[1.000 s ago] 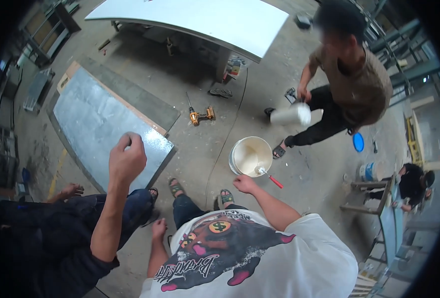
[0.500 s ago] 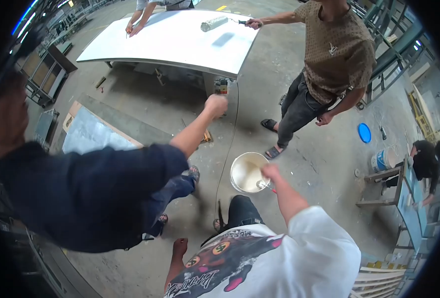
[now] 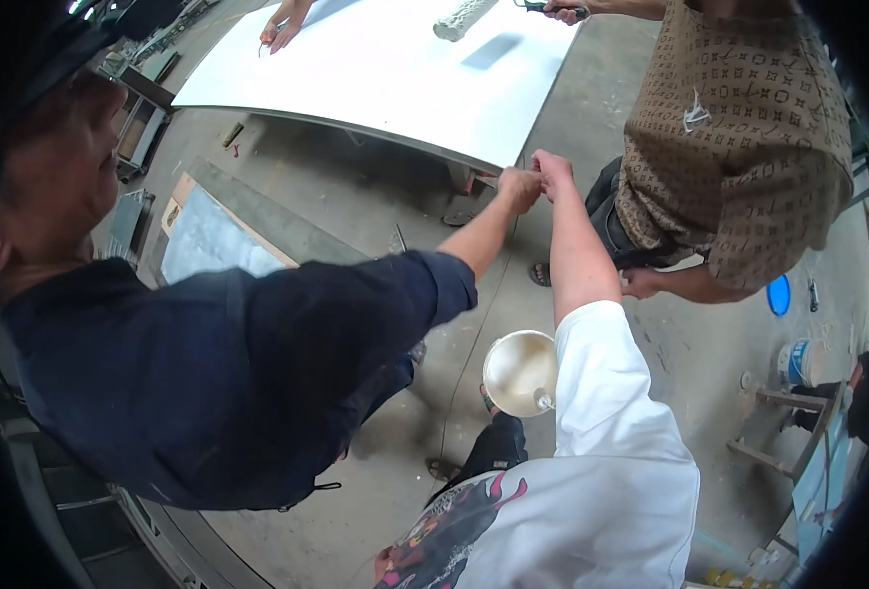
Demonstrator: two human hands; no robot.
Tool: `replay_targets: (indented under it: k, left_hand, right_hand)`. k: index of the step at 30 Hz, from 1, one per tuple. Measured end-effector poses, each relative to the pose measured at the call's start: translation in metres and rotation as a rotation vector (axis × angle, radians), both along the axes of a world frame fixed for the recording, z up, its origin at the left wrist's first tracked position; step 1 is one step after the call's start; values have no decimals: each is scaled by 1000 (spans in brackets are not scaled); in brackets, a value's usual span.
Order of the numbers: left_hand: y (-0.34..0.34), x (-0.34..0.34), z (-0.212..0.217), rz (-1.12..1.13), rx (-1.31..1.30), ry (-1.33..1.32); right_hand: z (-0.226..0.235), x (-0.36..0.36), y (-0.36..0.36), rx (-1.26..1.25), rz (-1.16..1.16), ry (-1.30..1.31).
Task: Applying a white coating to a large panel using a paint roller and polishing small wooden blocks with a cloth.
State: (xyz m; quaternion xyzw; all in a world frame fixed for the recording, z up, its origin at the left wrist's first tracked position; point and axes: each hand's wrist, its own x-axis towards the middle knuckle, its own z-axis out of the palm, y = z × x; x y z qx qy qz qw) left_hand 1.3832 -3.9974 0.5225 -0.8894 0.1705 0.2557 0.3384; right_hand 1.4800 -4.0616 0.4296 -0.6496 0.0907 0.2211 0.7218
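Observation:
My right arm, in a white sleeve, stretches forward. My right hand (image 3: 554, 174) meets the hand (image 3: 519, 190) of a co-worker in a dark shirt, near the corner of a white panel (image 3: 385, 83). The fingers of my right hand look closed, and anything between the two hands is too small or hidden to name. Below my forearm stands a white bucket (image 3: 490, 371) with pale paint inside. A small paint roller (image 3: 543, 400) rests at its right rim, partly covered by my sleeve. My left hand does not show.
Another person in a brown patterned shirt (image 3: 729, 147) stands at the right, holding a large paint roller (image 3: 464, 19) over the panel. Someone's hands (image 3: 279, 29) work at its far left. A board (image 3: 213, 236) lies on the floor. A blue lid (image 3: 779, 294) and another bucket (image 3: 795, 363) are farther right.
My right hand has left the bucket and roller and moved up and forward to the co-worker's hand. My left hand has dropped out of view. The person in brown appears nearer.

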Motion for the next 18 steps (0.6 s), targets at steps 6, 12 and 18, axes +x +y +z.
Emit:
replay_targets:
  k: [6, 12, 18]
  left_hand:
    - [-101, 67, -74, -26, -303, 25]
    - [-71, 67, -73, 152, -479, -54]
    - [40, -220, -201, 416, -509, -157]
  right_hand:
    - [-50, 65, -96, -511, 135, -57]
    - [-27, 68, -74, -445, 391, 101]
    - [-45, 72, -146, -522, 233, 232]
